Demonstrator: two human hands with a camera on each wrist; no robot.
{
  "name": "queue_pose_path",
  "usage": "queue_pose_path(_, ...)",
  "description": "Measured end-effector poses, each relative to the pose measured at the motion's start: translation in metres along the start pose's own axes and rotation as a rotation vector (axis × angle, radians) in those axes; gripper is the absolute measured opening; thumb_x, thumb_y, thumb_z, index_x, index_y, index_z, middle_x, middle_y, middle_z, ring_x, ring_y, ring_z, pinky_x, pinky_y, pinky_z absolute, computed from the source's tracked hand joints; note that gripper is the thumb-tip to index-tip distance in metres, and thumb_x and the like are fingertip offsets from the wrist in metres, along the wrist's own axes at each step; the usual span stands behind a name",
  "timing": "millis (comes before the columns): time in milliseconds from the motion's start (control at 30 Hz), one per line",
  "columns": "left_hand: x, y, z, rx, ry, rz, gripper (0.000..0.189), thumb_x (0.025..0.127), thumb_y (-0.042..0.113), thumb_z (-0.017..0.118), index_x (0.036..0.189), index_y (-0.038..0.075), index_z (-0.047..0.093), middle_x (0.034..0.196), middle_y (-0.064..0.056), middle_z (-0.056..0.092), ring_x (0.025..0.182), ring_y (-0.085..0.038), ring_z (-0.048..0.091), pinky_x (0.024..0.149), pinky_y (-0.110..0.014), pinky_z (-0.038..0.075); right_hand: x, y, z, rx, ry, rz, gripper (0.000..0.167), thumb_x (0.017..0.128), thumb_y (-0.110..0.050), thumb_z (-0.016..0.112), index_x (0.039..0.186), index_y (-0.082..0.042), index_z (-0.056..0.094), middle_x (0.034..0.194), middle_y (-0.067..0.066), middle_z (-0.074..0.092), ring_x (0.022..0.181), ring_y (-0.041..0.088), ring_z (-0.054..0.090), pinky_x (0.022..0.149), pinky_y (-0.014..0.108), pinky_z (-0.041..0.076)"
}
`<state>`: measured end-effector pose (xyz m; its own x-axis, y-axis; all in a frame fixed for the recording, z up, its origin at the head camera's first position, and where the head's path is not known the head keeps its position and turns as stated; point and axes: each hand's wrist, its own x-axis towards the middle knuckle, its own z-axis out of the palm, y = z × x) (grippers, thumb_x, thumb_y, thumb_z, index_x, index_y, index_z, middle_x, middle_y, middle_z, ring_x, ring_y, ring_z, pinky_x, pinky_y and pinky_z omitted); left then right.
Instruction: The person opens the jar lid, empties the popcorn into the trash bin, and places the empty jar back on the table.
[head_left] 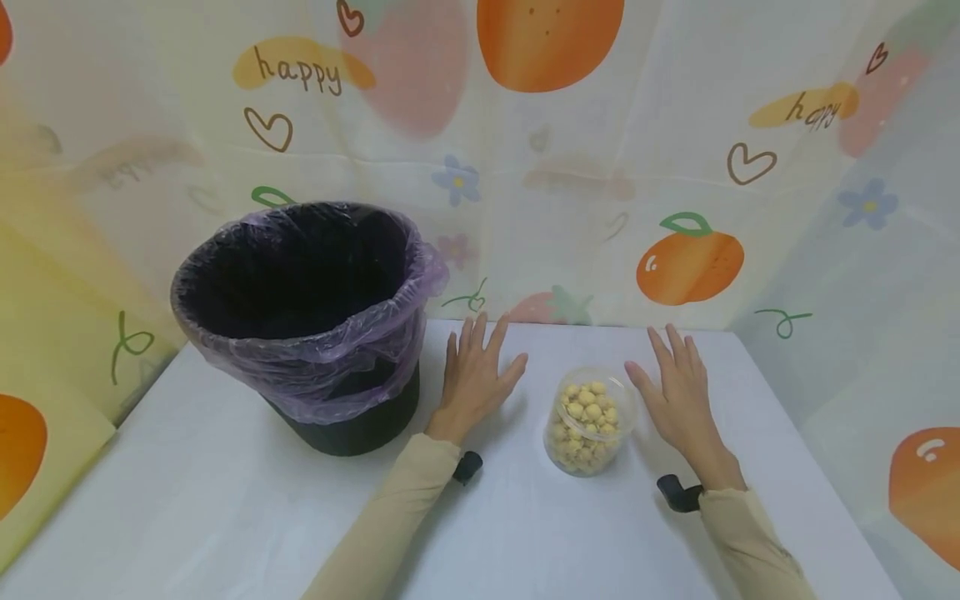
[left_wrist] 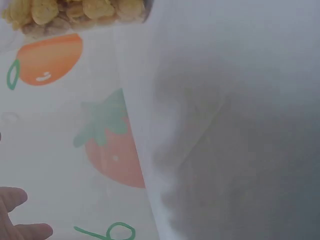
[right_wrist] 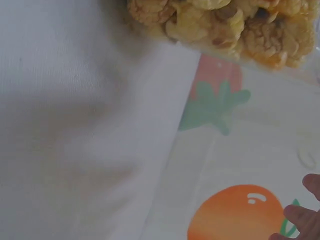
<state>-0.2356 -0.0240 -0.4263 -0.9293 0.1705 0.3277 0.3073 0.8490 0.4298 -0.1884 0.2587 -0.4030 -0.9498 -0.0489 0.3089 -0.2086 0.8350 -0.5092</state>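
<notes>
A clear plastic jar (head_left: 590,423) without a lid stands upright on the white table, filled with pale yellow popcorn-like pieces. My left hand (head_left: 476,375), fingers spread, is between the jar and the bin and holds nothing. On the jar's other side my right hand (head_left: 681,400) is also spread, its thumb close to the jar's rim. In the left wrist view the jar's popcorn (left_wrist: 85,11) shows at the top edge, with fingertips (left_wrist: 37,231) at the lower left. The right wrist view shows the popcorn (right_wrist: 215,25) at the top and fingertips (right_wrist: 300,215) at the lower right.
A black bin (head_left: 367,421) lined with a purple plastic bag (head_left: 352,367) stands on the left of the white table (head_left: 525,533), close to the left hand. Behind the table hangs a cloth (head_left: 555,200) printed with fruit, flowers and hearts.
</notes>
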Motion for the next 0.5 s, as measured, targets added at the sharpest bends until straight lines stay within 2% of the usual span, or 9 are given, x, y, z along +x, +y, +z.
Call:
queue_pose_path(233, -0.011, -0.001, -0.001, -0.048, 0.013, -0.015, 0.068, 0.097, 0.054, 0.046, 0.155, 0.02, 0.034, 0.161, -0.016, 0.03, 0.148, -0.04, 0.027, 0.12, -0.06, 0.019, -0.012, -0.004, -0.005, 0.069, -0.017, 0.023, 0.067, 0.103, -0.037, 0.047, 0.154, 0.002, 0.026, 0.161, 0.031, 0.013, 0.148, 0.054, 0.002, 0.115, 0.073, 0.003)
queue_pose_path(500, -0.019, 0.002, -0.005, -0.093, 0.0, -0.016, 0.069, 0.098, 0.055, 0.044, 0.156, 0.02, 0.032, 0.161, -0.016, 0.029, 0.149, -0.037, 0.027, 0.122, -0.057, 0.019, -0.023, -0.008, -0.01, 0.13, -0.122, 0.095, 0.07, 0.104, -0.043, 0.041, 0.159, -0.008, 0.016, 0.165, 0.023, 0.006, 0.151, 0.048, -0.002, 0.114, 0.075, 0.004)
